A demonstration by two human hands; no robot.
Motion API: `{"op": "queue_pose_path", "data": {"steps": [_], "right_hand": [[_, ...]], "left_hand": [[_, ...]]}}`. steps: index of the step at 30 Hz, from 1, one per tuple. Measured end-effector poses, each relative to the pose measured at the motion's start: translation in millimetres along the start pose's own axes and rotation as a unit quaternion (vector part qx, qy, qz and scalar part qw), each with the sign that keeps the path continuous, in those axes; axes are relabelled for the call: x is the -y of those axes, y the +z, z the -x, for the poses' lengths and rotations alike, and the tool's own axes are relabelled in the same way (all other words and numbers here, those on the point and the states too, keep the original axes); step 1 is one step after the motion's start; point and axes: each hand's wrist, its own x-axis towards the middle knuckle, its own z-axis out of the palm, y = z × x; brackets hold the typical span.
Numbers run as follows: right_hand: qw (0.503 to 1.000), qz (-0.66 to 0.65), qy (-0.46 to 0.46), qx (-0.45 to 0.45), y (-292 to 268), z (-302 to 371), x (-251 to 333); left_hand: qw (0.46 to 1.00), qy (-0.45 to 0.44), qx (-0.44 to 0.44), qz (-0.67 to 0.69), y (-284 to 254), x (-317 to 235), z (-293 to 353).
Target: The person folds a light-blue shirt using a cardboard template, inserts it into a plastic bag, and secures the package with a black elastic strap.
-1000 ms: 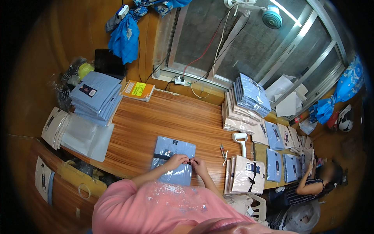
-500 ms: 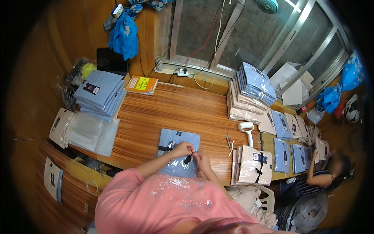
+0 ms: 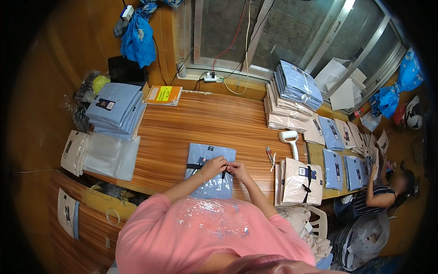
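Observation:
A folded blue garment in clear plastic (image 3: 212,188) lies flat on the wooden table in front of me. Across its middle runs a black ribbon (image 3: 194,166). Both my hands meet over the ribbon at the packet's right half. My left hand (image 3: 213,167) is closed, its fingertips pinching the ribbon. Close against it, my right hand (image 3: 240,171) also pinches the ribbon, fingers bent. A short dark end hangs below the fingertips; the fingers hide any knot.
Beige packets tied with black ribbon (image 3: 292,196) lie at right, near a white lint roller (image 3: 289,136) and small snips (image 3: 269,153). Blue packets (image 3: 114,116) are stacked at left beside clear bags (image 3: 109,153). A co-worker (image 3: 381,198) handles packets at far right.
My right hand has moved up and away from me to meet the left. The ribbon's loose end has shifted with the fingers. The view has moved slightly.

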Motion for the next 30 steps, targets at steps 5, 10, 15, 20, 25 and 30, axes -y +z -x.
{"op": "queue_pose_path", "data": {"steps": [5, 10, 15, 20, 25, 30], "right_hand": [[0.999, 0.011, -0.047, 0.004, -6.8, -0.2, -5.5], [0.92, 0.263, -0.248, -0.152, -3.0, 5.7, -6.1], [0.875, 0.377, -0.219, -0.209, -0.1, 21.4, 6.5], [0.98, -0.097, 0.157, -0.067, -5.4, 22.3, 22.9], [0.949, -0.275, 0.01, -0.152, -9.4, 37.2, 12.1], [0.926, -0.135, -0.165, -0.312, -133.6, 109.8, 104.7]], "left_hand": [[1.0, 0.001, -0.001, -0.001, -1.1, -0.6, 6.1], [0.986, 0.014, -0.02, -0.167, -14.6, -10.9, 11.0], [0.984, -0.098, -0.035, -0.147, -20.1, -9.9, 31.0], [0.881, -0.379, -0.263, 0.107, -29.9, 68.2, 83.0], [0.771, -0.362, -0.156, 0.5, -59.1, 14.7, 31.5], [0.778, -0.107, -0.036, 0.618, -95.0, -119.1, -31.0]]}}
